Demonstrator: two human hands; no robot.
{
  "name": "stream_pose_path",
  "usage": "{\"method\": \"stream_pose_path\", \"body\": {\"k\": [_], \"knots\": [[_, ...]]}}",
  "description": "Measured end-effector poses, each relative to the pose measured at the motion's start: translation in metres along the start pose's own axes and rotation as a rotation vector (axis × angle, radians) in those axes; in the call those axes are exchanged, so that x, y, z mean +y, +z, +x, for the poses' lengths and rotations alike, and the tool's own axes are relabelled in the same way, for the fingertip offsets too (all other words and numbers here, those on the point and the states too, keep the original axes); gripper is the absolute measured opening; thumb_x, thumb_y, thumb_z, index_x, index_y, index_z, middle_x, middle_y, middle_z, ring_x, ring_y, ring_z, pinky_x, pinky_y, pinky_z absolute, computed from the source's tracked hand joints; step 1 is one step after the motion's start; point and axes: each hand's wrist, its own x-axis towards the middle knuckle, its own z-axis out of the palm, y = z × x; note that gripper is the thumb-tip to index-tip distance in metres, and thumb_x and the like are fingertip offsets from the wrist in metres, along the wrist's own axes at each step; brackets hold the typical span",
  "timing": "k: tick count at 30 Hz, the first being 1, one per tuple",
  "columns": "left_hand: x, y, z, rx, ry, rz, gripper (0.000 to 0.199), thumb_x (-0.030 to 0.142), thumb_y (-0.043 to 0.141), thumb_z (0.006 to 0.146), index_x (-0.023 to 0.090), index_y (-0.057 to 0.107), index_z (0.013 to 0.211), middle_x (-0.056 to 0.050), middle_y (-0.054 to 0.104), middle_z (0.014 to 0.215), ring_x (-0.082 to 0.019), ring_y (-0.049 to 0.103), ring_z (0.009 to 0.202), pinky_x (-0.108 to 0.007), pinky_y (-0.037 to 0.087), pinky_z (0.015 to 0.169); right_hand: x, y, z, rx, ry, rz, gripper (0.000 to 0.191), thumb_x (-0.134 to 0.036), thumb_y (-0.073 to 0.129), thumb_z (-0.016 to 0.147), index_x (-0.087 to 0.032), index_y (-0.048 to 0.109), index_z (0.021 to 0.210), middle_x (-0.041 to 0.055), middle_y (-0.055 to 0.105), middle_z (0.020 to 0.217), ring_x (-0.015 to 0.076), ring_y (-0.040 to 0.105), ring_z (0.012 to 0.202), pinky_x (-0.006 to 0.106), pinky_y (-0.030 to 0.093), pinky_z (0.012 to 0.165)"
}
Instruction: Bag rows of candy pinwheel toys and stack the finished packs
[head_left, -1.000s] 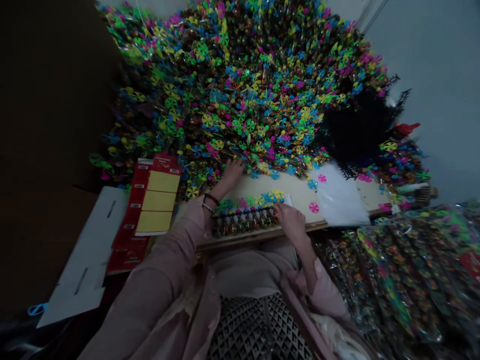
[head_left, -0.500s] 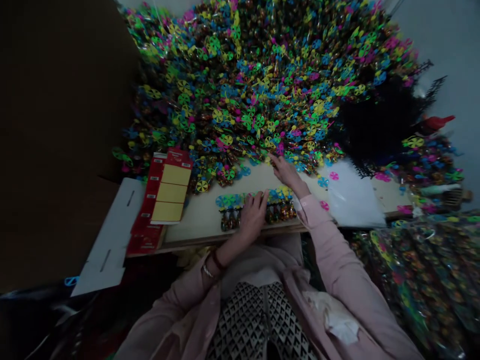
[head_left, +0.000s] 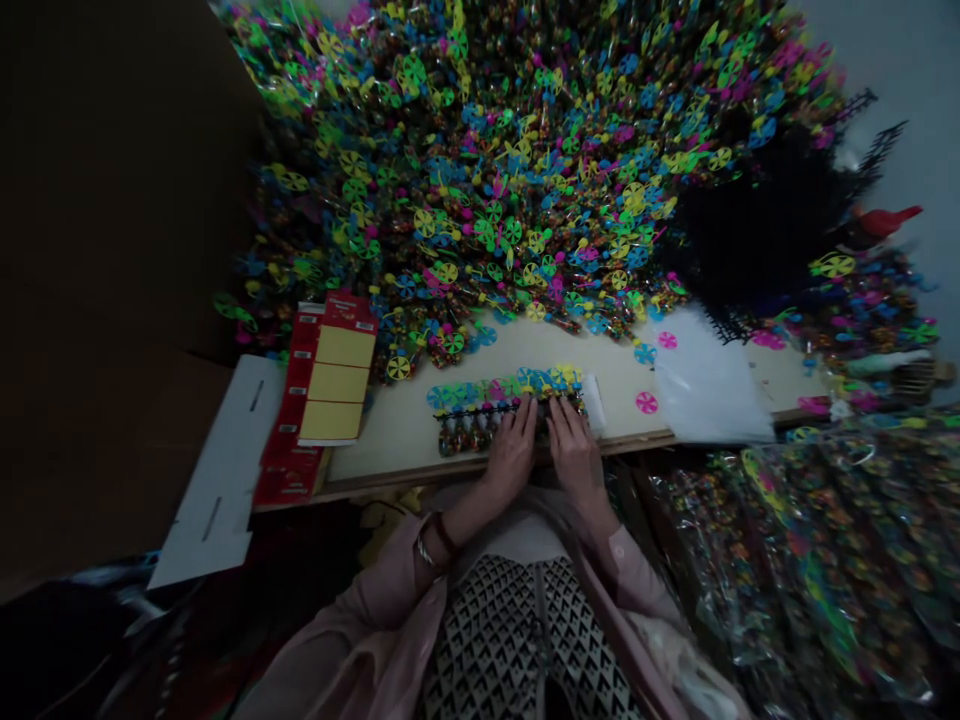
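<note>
A row of small candy-filled tubes (head_left: 461, 437) with pinwheel tops in blue, green, pink and yellow lies near the table's front edge, lined up along a black strip (head_left: 469, 411). On the middle of the row rests my left hand (head_left: 512, 450), fingers stretched forward and close together. Beside it my right hand (head_left: 574, 452) lies on the right part of the row, its fingers also extended. Both hands touch the row and cover some of the tubes. A white piece (head_left: 594, 402) shows from under the row's right end.
A large heap of pinwheel tubes (head_left: 480, 180) covers the back. Red-and-yellow cardboard boxes (head_left: 337, 370) stand left, beside a white board (head_left: 217, 480). At right are clear plastic bags (head_left: 709, 380), a black pile (head_left: 742, 240) and bagged tubes (head_left: 825, 540). A loose pink pinwheel (head_left: 646, 403) lies on the table.
My right hand has come back from the heap's front edge to the row, beside my left hand. The left hand stays on the row, with its fingers now straighter.
</note>
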Motion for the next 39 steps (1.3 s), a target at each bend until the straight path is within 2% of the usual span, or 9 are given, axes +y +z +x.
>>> {"method": "stream_pose_path", "body": {"k": [6,14,18,21,25,28,32,36,39], "knots": [[0.006,-0.003,0.011,-0.024,0.054,-0.027,0.064,0.0,0.03,0.083,0.004,0.022,0.146,-0.024,0.03,0.149,-0.026,0.023,0.143,-0.047,0.037,0.107,-0.009,-0.013,0.001,-0.224,0.023,-0.135,0.052,-0.004,0.033,0.089,-0.009,0.043,0.14,0.0159,0.044,0.143,0.0257,0.05,0.124,0.039,0.048,0.098],[0.004,0.001,0.014,-0.109,0.01,0.032,0.057,0.002,0.032,0.085,0.005,0.035,0.141,-0.02,0.037,0.147,-0.024,0.029,0.141,-0.042,0.038,0.109,-0.031,-0.016,0.01,-0.409,0.095,-0.288,0.057,0.0,0.033,0.086,-0.009,0.038,0.142,0.0203,0.039,0.145,0.0262,0.056,0.116,0.036,0.053,0.089],[0.01,-0.004,0.018,-0.17,0.017,0.09,0.055,0.003,0.036,0.084,0.003,0.039,0.139,-0.022,0.041,0.144,-0.027,0.032,0.139,-0.042,0.038,0.109,-0.034,-0.022,0.016,-0.407,0.095,-0.302,0.055,-0.001,0.034,0.086,-0.01,0.039,0.14,0.0203,0.044,0.14,0.0245,0.053,0.119,0.035,0.051,0.093],[0.011,-0.005,0.018,-0.162,-0.021,0.031,0.056,0.002,0.037,0.084,0.003,0.036,0.14,-0.023,0.04,0.145,-0.026,0.037,0.137,-0.04,0.041,0.106,-0.032,-0.028,0.021,-0.374,0.079,-0.267,0.055,-0.002,0.034,0.087,-0.01,0.037,0.141,0.0192,0.05,0.131,0.0243,0.053,0.117,0.036,0.05,0.094],[0.007,-0.004,0.017,-0.122,-0.093,-0.102,0.056,0.003,0.037,0.083,0.004,0.037,0.139,-0.023,0.038,0.145,-0.025,0.043,0.132,-0.038,0.046,0.101,-0.028,-0.031,0.027,-0.346,0.093,-0.256,0.051,-0.005,0.032,0.089,-0.011,0.041,0.138,0.0192,0.055,0.112,0.0251,0.06,0.097,0.036,0.055,0.08],[-0.001,-0.006,0.014,-0.111,-0.053,-0.196,0.059,0.002,0.041,0.08,0.007,0.038,0.139,-0.021,0.039,0.145,-0.025,0.044,0.132,-0.04,0.044,0.103,-0.027,-0.023,0.027,-0.315,0.076,-0.286,0.05,-0.005,0.03,0.088,-0.013,0.044,0.136,0.0179,0.056,0.105,0.0236,0.061,0.086,0.034,0.055,0.069],[-0.021,-0.018,0.011,-0.12,0.043,-0.3,0.06,0.003,0.046,0.08,0.014,0.042,0.138,-0.015,0.043,0.145,-0.023,0.049,0.127,-0.04,0.043,0.104,-0.029,-0.01,0.019,-0.283,0.059,-0.32,0.055,0.0,0.031,0.085,-0.013,0.042,0.137,0.0181,0.057,0.105,0.0236,0.06,0.09,0.033,0.054,0.069],[-0.048,-0.038,0.036,-0.055,0.082,-0.382,0.039,0.012,0.045,0.088,0.016,0.057,0.124,-0.011,0.065,0.12,-0.02,0.062,0.107,-0.036,0.048,0.095,-0.02,-0.019,0.016,-0.351,0.071,-0.231,0.049,-0.01,0.042,0.087,-0.015,0.045,0.136,0.0167,0.056,0.113,0.0231,0.06,0.093,0.031,0.053,0.069],[-0.064,-0.046,0.085,-0.001,0.025,-0.295,0.031,0.014,0.043,0.09,0.015,0.065,0.112,-0.01,0.071,0.103,-0.021,0.064,0.094,-0.035,0.048,0.089,0.012,-0.038,0.03,-0.335,0.032,-0.011,0.036,-0.03,0.048,0.091,-0.021,0.056,0.125,0.0093,0.061,0.106,0.0192,0.061,0.089,0.028,0.051,0.072]]}}
